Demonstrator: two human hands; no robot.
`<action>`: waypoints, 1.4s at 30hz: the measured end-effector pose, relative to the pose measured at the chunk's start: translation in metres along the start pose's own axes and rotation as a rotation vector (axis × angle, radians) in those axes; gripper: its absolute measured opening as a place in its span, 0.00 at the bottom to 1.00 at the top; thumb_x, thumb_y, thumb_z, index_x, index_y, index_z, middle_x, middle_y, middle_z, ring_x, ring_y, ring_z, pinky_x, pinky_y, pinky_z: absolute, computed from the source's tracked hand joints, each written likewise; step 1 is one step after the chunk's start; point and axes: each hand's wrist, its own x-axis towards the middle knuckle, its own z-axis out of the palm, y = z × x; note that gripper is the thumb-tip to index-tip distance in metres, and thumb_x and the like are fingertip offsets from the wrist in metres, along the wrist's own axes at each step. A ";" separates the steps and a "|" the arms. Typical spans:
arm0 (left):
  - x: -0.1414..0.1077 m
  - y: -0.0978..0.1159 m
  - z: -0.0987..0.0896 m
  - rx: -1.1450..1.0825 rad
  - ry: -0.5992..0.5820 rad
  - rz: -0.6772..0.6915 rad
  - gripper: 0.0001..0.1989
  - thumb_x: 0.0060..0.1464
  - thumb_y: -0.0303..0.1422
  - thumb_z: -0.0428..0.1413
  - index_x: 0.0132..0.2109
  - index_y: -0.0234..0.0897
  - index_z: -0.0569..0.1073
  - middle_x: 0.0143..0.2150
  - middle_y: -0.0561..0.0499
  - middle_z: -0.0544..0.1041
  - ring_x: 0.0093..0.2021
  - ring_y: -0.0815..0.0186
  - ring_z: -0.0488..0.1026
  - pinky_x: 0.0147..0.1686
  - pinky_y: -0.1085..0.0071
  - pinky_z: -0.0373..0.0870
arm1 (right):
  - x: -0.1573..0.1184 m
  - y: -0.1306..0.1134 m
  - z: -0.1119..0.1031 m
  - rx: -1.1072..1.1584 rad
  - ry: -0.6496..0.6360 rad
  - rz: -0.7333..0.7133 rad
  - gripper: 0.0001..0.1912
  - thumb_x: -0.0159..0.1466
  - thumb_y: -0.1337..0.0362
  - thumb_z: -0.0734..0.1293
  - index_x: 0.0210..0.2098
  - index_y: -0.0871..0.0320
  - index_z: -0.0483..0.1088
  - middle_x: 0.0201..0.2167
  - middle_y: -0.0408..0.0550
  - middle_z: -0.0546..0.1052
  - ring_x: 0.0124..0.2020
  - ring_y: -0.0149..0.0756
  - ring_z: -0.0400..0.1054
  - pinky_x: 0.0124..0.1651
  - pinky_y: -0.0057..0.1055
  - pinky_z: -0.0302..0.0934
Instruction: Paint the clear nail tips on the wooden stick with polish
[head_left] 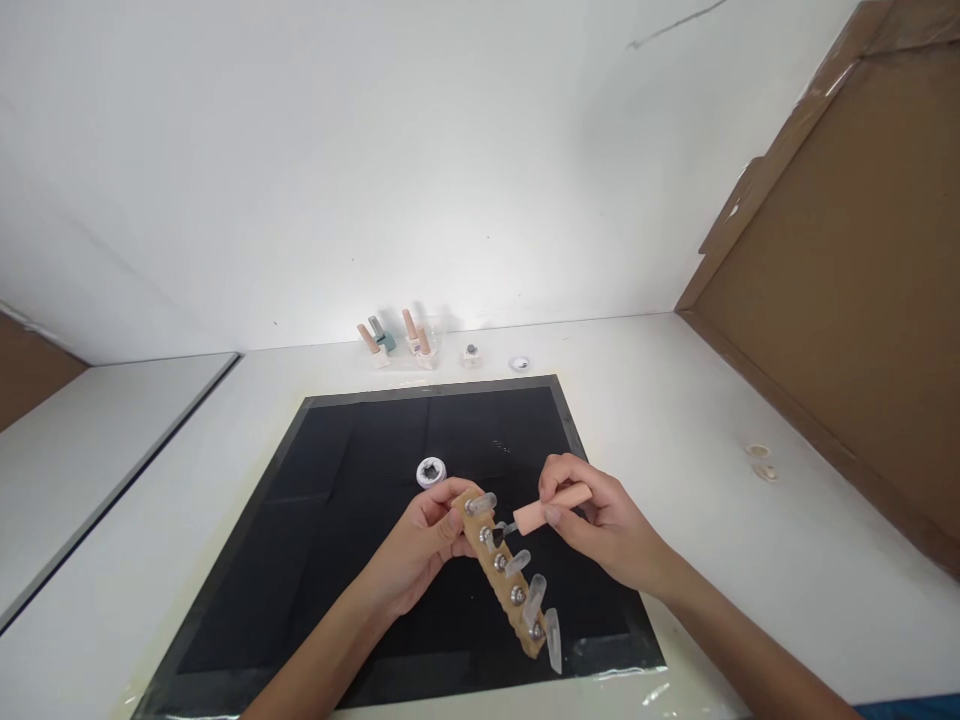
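Observation:
My left hand (431,540) grips the upper end of a tan strip (507,590), which slants down to the right above the black mat. Several clear nail tips (534,600) stand on round metal studs along the strip. My right hand (600,515) is closed on the peach handle of a nail polish brush (534,515). Its dark bristles meet or nearly touch the second tip from the top; exact contact is hard to tell. Just beyond my left hand, a small open white jar (430,472) with dark contents sits on the mat.
The black mat (300,550) is taped to a white table (720,480). Behind it stand several polish bottles (422,345), an uncapped bottle (471,356) and a small round lid (519,363). Two small discs (765,471) lie at right, beside a cardboard wall (847,300).

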 end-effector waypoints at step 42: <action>-0.002 0.001 0.003 -0.083 -0.015 -0.021 0.16 0.42 0.38 0.66 0.37 0.33 0.77 0.32 0.50 0.76 0.31 0.71 0.72 0.31 0.76 0.71 | 0.002 0.008 -0.005 0.189 0.036 0.047 0.06 0.63 0.60 0.64 0.32 0.55 0.65 0.28 0.40 0.63 0.25 0.28 0.56 0.28 0.28 0.51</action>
